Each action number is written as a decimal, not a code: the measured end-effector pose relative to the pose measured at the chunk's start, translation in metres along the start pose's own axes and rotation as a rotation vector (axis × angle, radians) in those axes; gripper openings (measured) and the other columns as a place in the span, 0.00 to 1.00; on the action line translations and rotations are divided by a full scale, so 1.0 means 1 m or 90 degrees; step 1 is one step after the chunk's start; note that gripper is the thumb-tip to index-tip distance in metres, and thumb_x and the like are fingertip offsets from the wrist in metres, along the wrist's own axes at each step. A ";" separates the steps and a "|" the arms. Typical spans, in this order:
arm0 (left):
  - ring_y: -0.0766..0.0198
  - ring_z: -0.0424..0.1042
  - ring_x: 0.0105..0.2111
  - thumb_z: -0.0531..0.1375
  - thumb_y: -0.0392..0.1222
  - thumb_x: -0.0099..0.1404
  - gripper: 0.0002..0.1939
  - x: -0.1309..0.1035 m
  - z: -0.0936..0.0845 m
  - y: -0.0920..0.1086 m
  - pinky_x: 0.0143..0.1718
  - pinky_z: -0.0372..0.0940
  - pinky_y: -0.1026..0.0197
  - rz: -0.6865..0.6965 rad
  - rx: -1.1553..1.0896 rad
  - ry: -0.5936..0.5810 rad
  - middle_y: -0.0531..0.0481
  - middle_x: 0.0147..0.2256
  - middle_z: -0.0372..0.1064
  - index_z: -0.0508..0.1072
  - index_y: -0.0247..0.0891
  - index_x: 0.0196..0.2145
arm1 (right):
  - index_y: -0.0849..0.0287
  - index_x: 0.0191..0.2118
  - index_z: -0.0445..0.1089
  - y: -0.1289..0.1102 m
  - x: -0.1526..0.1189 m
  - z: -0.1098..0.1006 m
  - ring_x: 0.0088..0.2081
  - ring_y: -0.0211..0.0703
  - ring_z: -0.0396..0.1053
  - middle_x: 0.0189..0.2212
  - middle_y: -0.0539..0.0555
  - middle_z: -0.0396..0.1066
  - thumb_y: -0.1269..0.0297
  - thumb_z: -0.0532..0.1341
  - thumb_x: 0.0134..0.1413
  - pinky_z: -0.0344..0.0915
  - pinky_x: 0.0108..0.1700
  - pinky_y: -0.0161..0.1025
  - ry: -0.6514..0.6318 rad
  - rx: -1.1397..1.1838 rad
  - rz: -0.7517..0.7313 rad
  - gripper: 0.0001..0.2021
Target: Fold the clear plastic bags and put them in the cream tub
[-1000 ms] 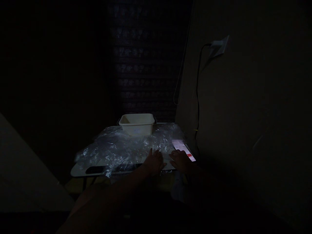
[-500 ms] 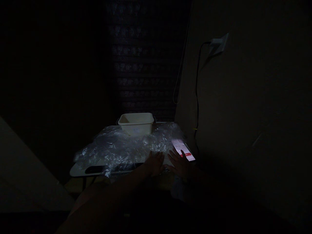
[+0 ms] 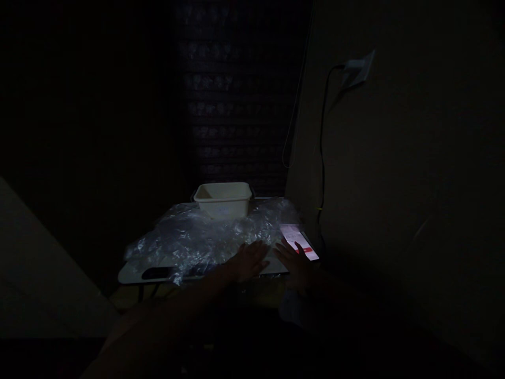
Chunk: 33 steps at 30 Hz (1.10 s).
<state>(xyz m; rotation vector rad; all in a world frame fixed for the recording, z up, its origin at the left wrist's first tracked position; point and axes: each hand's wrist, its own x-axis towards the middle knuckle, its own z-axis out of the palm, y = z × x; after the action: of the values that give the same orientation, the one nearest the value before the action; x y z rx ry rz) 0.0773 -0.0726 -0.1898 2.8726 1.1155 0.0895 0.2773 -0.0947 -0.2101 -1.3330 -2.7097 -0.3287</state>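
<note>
My left hand [image 3: 251, 260] is open, palm down with its fingers stretched forward, at the near edge of crumpled clear plastic sheeting [image 3: 201, 237]. My right hand [image 3: 295, 264] is open too, its fingers spread beside a lit phone [image 3: 299, 242]. One of its fingers overlaps the phone's screen; whether it touches is too dark to tell. A cream plastic tub [image 3: 224, 202] stands upright behind the hands, among the sheeting. All of this rests on a small pale table [image 3: 132, 273].
A dark slatted blind [image 3: 236, 116] hangs behind the table, with a thin cord [image 3: 290, 142] at its side. On the right wall a plug sits in an outlet [image 3: 358, 71], and its black cable [image 3: 322, 152] runs down behind the table. Most of the room is very dark.
My left hand has shifted slightly and its thumb now sticks out to the right. The two hands are a little farther apart. The whole view has moved slightly.
</note>
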 end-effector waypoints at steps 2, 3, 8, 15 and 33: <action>0.58 0.37 0.52 0.36 0.48 0.60 0.24 -0.008 -0.005 -0.006 0.47 0.39 0.47 -0.004 0.018 0.010 0.45 0.54 0.36 0.38 0.40 0.52 | 0.66 0.53 0.42 -0.002 -0.001 -0.002 0.53 0.54 0.33 0.53 0.62 0.41 0.55 0.54 0.36 0.29 0.48 0.55 -0.006 0.009 -0.040 0.37; 0.58 0.38 0.52 0.37 0.46 0.60 0.23 -0.013 -0.007 -0.009 0.47 0.39 0.47 -0.005 0.030 0.011 0.44 0.54 0.37 0.39 0.39 0.52 | 0.66 0.53 0.41 -0.004 0.000 -0.001 0.53 0.53 0.33 0.53 0.62 0.41 0.56 0.54 0.36 0.30 0.49 0.54 -0.003 0.016 -0.055 0.36; 0.57 0.39 0.52 0.48 0.39 0.52 0.32 -0.040 -0.016 -0.014 0.48 0.37 0.48 0.016 0.071 -0.023 0.42 0.53 0.40 0.37 0.35 0.52 | 0.60 0.48 0.53 -0.010 0.006 0.003 0.51 0.47 0.44 0.49 0.57 0.53 0.62 0.52 0.42 0.39 0.49 0.49 0.063 0.098 -0.051 0.24; 0.53 0.39 0.51 0.52 0.42 0.48 0.38 -0.046 -0.005 -0.006 0.47 0.35 0.45 -0.024 0.114 -0.011 0.41 0.53 0.40 0.36 0.34 0.52 | 0.57 0.28 0.68 -0.007 0.015 0.000 0.36 0.37 0.63 0.30 0.52 0.68 0.67 0.48 0.48 0.58 0.37 0.36 0.166 0.290 -0.051 0.12; 0.63 0.57 0.43 0.46 0.35 0.56 0.16 -0.042 -0.008 0.003 0.44 0.49 0.59 0.010 0.027 0.052 0.47 0.44 0.59 0.59 0.37 0.43 | 0.61 0.34 0.67 0.003 0.003 0.009 0.36 0.41 0.65 0.34 0.55 0.69 0.70 0.50 0.42 0.62 0.37 0.40 0.137 0.477 0.130 0.13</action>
<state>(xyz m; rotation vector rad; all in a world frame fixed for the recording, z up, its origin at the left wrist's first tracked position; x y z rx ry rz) 0.0474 -0.1031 -0.1829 2.9399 1.1212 0.1870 0.2781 -0.0885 -0.2182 -1.2176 -2.1371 0.4880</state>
